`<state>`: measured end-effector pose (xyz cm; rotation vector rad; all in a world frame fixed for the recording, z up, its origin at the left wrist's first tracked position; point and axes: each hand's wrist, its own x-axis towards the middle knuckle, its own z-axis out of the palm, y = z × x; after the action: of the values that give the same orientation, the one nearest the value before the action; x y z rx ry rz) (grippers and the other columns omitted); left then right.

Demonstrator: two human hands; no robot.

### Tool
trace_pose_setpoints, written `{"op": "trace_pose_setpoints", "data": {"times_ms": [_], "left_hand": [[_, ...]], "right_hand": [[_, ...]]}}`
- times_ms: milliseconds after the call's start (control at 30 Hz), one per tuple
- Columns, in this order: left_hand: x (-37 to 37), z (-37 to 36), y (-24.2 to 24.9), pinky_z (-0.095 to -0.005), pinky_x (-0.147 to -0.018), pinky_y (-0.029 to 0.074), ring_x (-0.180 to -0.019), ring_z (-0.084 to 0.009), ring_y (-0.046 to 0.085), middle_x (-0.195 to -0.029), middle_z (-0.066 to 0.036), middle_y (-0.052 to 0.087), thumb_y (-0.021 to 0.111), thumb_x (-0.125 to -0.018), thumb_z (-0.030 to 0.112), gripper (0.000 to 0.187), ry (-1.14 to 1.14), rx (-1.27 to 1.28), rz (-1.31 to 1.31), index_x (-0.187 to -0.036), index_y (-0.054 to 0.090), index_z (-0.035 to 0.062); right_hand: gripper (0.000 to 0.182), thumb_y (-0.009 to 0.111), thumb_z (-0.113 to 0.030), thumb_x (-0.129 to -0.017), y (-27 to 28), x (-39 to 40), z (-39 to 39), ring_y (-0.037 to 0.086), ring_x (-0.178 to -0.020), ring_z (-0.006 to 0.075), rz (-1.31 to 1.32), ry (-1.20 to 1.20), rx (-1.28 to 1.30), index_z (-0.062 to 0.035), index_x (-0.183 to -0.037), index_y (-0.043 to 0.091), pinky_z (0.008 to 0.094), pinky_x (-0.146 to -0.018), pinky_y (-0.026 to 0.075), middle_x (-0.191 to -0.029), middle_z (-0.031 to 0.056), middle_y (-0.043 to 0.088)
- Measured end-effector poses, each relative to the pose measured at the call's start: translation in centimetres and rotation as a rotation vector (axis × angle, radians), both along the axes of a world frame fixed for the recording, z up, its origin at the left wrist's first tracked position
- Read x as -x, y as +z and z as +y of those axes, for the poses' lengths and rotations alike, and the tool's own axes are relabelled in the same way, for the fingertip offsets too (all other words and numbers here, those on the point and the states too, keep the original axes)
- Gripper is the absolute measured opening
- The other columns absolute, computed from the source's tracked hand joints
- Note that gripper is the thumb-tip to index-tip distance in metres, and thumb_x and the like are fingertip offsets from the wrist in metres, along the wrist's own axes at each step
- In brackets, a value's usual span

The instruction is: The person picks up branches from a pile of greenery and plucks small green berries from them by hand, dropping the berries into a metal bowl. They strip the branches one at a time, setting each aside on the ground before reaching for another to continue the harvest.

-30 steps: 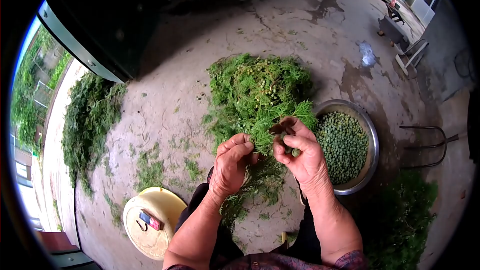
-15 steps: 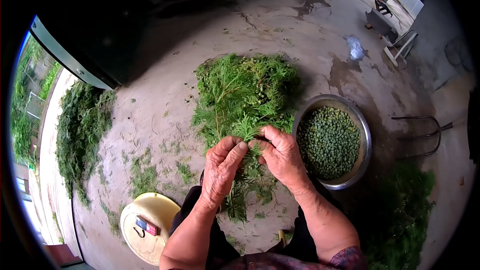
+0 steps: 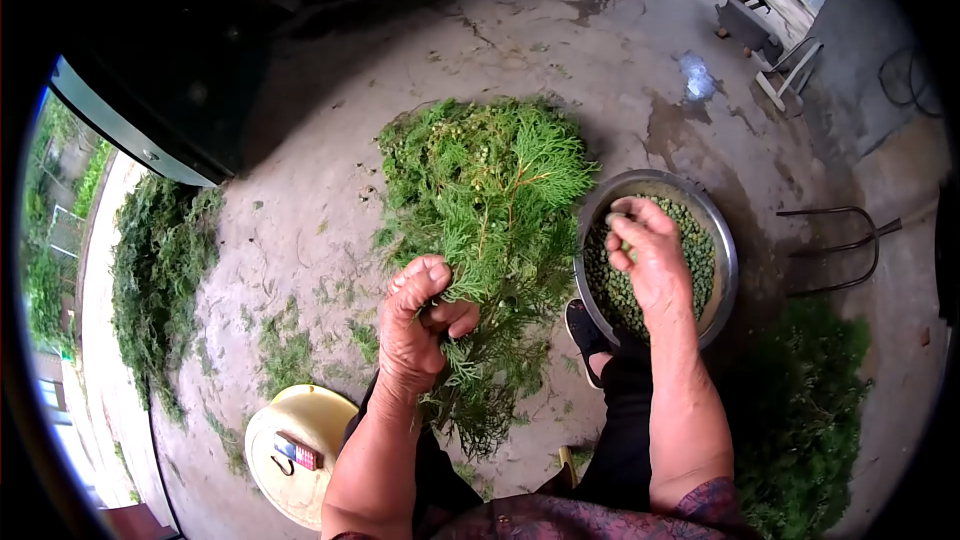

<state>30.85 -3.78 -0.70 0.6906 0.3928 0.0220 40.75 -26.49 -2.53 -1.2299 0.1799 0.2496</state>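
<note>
My left hand (image 3: 418,315) is closed, thumb against curled fingers, around a green arborvitae branch (image 3: 515,185) whose flat, feathery sprays fan out to the upper right. Beneath it lies a heap of cut arborvitae foliage (image 3: 425,155) on the concrete. Over a wide metal basin (image 3: 727,285) hovers my right hand (image 3: 652,258), thumb and fingers drawn together; what sits between the fingertips is too small to make out. Small round green cones (image 3: 690,215) fill much of the basin, partly hidden by that hand.
On the left stands a yellowish lidded bucket (image 3: 290,480) with a phone (image 3: 297,450) on top. Darker branches (image 3: 165,270) are piled farther left, more greenery (image 3: 805,410) at lower right. A metal fork (image 3: 870,240) lies right of the basin. My shoe (image 3: 585,335) is beside it.
My right hand has left the left hand's side and moved right, over the basin. The left hand has shifted slightly left and down, and the branch leans to the right.
</note>
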Motion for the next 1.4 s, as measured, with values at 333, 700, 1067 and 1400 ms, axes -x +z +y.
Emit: {"op": "trace_pose_setpoints", "data": {"times_ms": [333,700,1067,1400], "left_hand": [[-0.8,1.6,-1.3,-0.0233,-0.038,0.026,-0.041,-0.0094,0.021,-0.044,0.005,0.023,0.054,-0.085,0.02,0.032,-0.028,0.291,-0.235,-0.057,0.04,0.0125],[-1.5,3.6,-1.9,-0.0233,-0.037,0.029,-0.039,-0.0091,0.023,-0.043,0.005,0.026,0.051,-0.086,0.019,0.022,-0.003,0.49,-0.421,-0.086,0.061,-0.0004],[-1.6,4.1,-1.7,-0.0219,-0.034,0.029,-0.036,-0.008,0.021,-0.041,0.005,0.025,0.05,-0.086,0.02,0.024,0.008,0.465,-0.501,-0.085,0.061,-0.0013],[-1.1,3.3,-1.3,-0.0224,-0.038,0.028,-0.038,-0.0088,0.022,-0.041,0.003,0.026,0.051,-0.088,0.031,0.032,0.057,0.374,-0.455,-0.077,0.059,0.0021]], "right_hand": [[0.041,0.053,-0.009,-0.084,-5.3,-3.7,-10.1,0.042,-0.118,0.0336,-0.07,-0.614,1.035,0.0031,-0.122,0.047,0.0361,-0.097,0.035,-0.13,0.0203,0.04],[0.029,0.052,-0.007,-0.087,-3.8,-2.8,-7.0,0.058,-0.093,0.0189,-0.133,-0.549,0.437,0.0061,-0.113,0.054,0.0295,-0.078,0.047,-0.104,0.0134,0.061],[0.063,0.049,-0.065,-0.079,-2.4,5.7,5.0,0.056,-0.072,0.0124,-0.025,0.66,0.223,-0.0042,-0.074,0.063,0.0276,-0.075,0.044,-0.063,0.0016,0.056],[0.068,0.056,-0.059,-0.077,-5.0,9.1,9.5,0.061,-0.086,0.0196,0.248,0.914,-0.391,-0.0008,-0.112,0.052,0.0319,-0.075,0.049,-0.094,0.0125,0.063]]}}
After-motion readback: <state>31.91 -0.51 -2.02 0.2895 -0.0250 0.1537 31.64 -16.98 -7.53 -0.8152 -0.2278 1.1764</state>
